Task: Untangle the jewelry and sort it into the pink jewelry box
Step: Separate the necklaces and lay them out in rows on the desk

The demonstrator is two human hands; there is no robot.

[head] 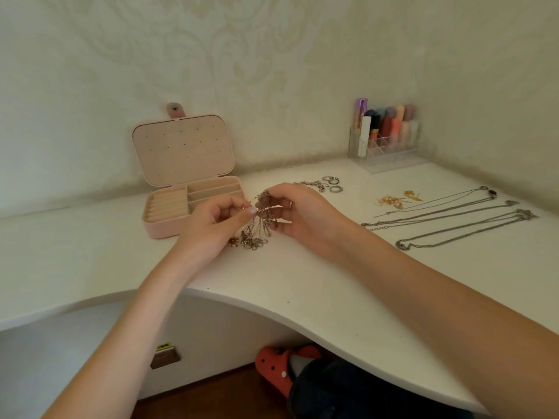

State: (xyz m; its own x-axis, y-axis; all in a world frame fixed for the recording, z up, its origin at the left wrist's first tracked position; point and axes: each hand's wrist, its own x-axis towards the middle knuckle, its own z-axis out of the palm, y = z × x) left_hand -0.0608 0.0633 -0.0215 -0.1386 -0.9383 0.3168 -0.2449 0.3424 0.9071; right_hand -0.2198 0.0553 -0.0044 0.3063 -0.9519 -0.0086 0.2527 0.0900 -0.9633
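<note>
A tangled bunch of gold-toned chains (257, 229) hangs between my two hands above the white desk (302, 273), its lower end touching the desktop. My left hand (217, 222) pinches a strand of it with thumb and forefinger. My right hand (298, 211), with a ring on one finger, holds the top of the tangle with curled fingers. The pink jewelry box (169, 229) stands open just left of my hands, lid upright against the wall, its ring rolls and compartments showing nothing inside.
Three silver necklaces (453, 220) lie stretched out at the right. Gold earrings (390, 201), a few silver rings (332, 184) and a short chain (314, 185) lie behind my right hand. A clear organiser of lipsticks (385, 140) stands in the back corner. The desk's curved front edge is near me.
</note>
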